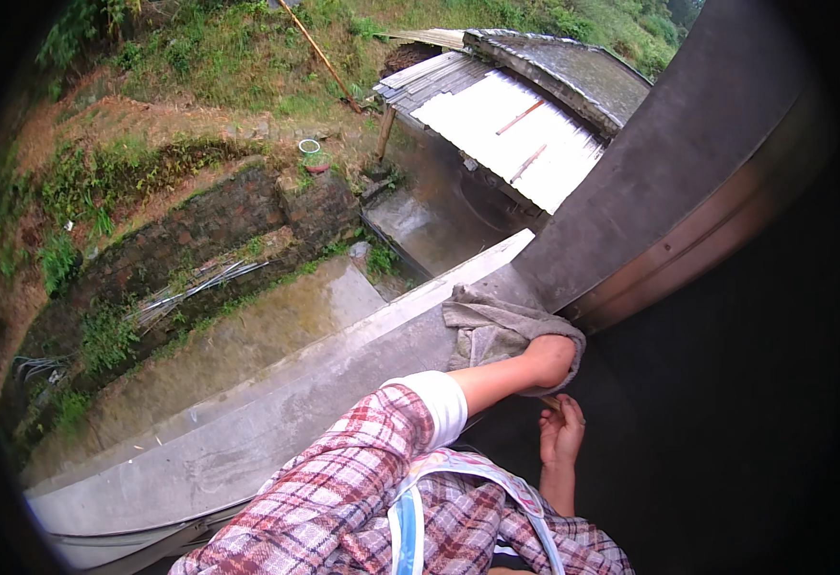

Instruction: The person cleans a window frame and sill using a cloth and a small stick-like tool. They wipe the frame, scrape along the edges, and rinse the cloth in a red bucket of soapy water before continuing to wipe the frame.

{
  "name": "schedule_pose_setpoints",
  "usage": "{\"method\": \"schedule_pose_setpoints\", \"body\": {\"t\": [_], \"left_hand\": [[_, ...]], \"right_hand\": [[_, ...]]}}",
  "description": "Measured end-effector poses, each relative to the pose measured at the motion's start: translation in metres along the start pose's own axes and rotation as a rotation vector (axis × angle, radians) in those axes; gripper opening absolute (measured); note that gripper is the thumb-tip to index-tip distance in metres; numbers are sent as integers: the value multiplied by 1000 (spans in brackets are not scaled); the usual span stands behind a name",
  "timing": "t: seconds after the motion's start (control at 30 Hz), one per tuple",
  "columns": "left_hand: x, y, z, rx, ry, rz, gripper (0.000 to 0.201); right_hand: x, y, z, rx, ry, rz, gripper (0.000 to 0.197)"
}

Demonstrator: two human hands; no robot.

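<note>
My left hand (550, 360) reaches across to the inner end of a concrete ledge, its wrist bent. A grey cloth (497, 326) is bunched round it and drapes over the ledge (343, 359). The cloth hides most of the fingers, which appear closed on it. Lower and to the right, my right hand (561, 436) is held up with its fingers curled. A small, thin, brownish thing (552, 402) shows at its fingertips; its kind is not clear.
A dark wall column (655, 158) rises at the ledge's right end, beside a brownish frame (679, 244). The ledge drops to a lower yard with a stone wall (199, 230), metal rods (199, 287) and a shed with a pale roof (516, 125). The right side is very dark.
</note>
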State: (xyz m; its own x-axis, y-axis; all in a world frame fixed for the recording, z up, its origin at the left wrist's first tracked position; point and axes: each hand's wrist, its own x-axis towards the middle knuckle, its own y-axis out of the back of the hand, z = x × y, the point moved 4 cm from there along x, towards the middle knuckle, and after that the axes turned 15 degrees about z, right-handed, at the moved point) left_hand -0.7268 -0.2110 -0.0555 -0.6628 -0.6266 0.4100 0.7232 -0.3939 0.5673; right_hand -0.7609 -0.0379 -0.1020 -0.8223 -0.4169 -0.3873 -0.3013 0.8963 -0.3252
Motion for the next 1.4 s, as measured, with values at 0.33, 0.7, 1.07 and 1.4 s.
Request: {"method": "schedule_pose_setpoints", "body": {"t": [0.33,0.7,1.07,1.4], "left_hand": [[-14,5,9,54,-85,-2,13],[6,8,10,256,-417,-169,17],[-41,49,6,315,-556,-461,12],[-91,243,-124,-1338,650,477,34]], "right_hand": [[9,9,-11,-34,26,44,14],[-11,-2,-13,-65,29,13,15],[-24,20,-14,35,9,-19,15],[1,71,22,144,-33,68,15]]}}
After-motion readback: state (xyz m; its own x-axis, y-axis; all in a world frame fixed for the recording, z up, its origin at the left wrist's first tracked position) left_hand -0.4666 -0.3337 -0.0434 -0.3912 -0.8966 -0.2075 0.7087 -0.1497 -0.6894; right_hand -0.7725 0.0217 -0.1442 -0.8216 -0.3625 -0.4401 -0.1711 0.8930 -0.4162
